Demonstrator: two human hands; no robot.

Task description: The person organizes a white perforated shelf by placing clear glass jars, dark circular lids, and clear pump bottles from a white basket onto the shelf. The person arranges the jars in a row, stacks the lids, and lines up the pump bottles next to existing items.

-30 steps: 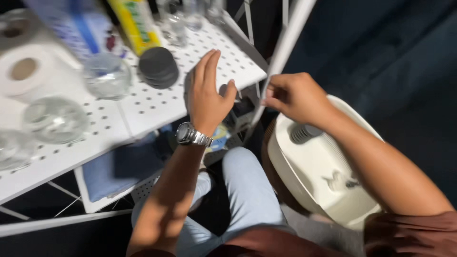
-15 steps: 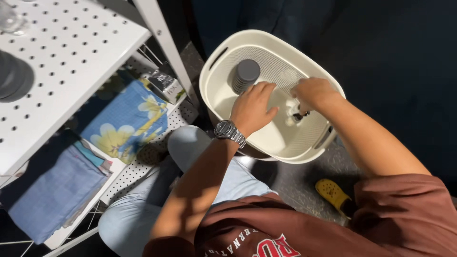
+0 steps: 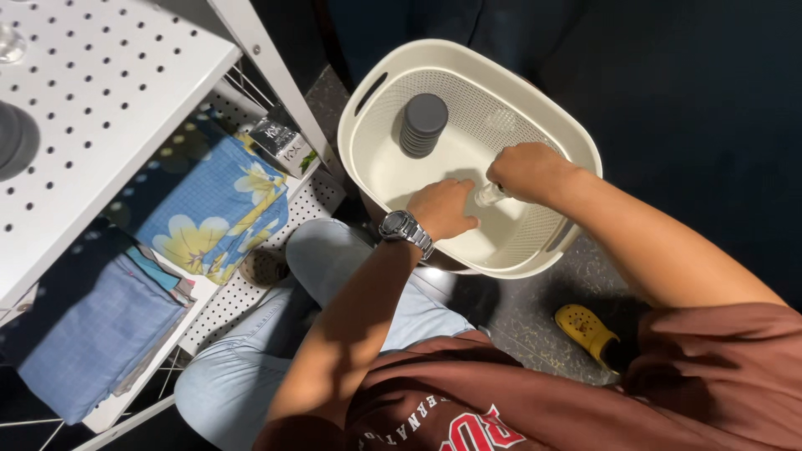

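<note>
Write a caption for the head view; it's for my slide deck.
Both hands, left hand and right hand, reach into a cream basket beside a dark disc stack, the right hand gripping a small clear object.

Inside the basket point(image 3: 576, 146), your hands point(image 3: 443, 209) fill the near half. The stack of dark discs point(image 3: 423, 125) blocks the far left corner, while the floor beside it toward the far right wall lies open. The shelf post point(image 3: 276, 79) crowds the basket's left rim.

Head camera, steeply downward, close.
</note>
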